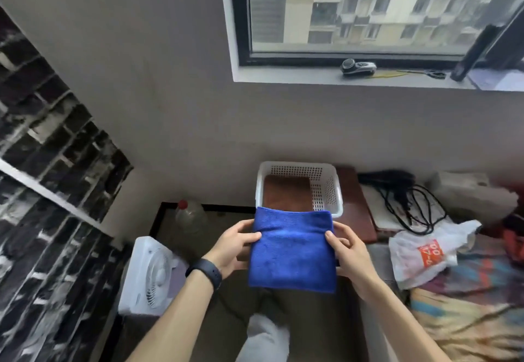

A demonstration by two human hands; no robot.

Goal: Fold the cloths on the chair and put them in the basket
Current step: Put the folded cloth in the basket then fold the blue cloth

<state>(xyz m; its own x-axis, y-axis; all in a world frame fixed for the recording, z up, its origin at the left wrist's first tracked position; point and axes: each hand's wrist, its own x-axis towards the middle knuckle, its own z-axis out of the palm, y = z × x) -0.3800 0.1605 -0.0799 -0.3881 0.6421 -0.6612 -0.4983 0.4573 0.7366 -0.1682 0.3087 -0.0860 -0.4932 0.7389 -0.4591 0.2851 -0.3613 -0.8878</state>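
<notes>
Below a wide dark-framed window, against a plain grey wall: cluttered corner, black-and-white brick-pattern panel on the left. Right side: patterned bedding, crumpled, multicoloured. White plastic basket, rectangular, perforated walls, rounded rim, on a dark reddish-brown surface; folded brown cloth lying flat inside, soft matte nap. Centre, held in the air just in front of basket's near rim: blue cloth, folded to a neat rectangle, fuzzy microfibre pile, vivid royal blue, top fold edge slightly wavy, far edge overlapping basket rim in view. Left hand pinching cloth's left edge, thumb on top, fingers under; black band on wrist. Right hand same grip on right edge, thumb on top. Lower left: white box fan, smooth plastic, round grille. Right: thin white plastic bag with orange print, crinkled. Tangled black cables. Clear plastic bottle, red cap.
</notes>
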